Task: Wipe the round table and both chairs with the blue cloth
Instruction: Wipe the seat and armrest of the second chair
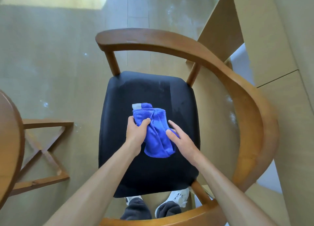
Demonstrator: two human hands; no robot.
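A wooden chair with a curved backrest (244,96) and a black padded seat (153,171) stands below me. The blue cloth (157,140), bunched up, lies over the middle of the seat. My left hand (136,132) grips the cloth's left upper part, thumb and fingers curled round a fold. My right hand (180,137) rests against the cloth's right side with straight, spread fingers. The round table's wooden edge (11,140) shows at the far left.
The table's crossed wooden base (42,151) stands on the pale floor left of the chair. Light wooden cabinetry (265,38) rises close behind the chair on the right. My feet in white shoes (176,197) stand under the chair's near rail.
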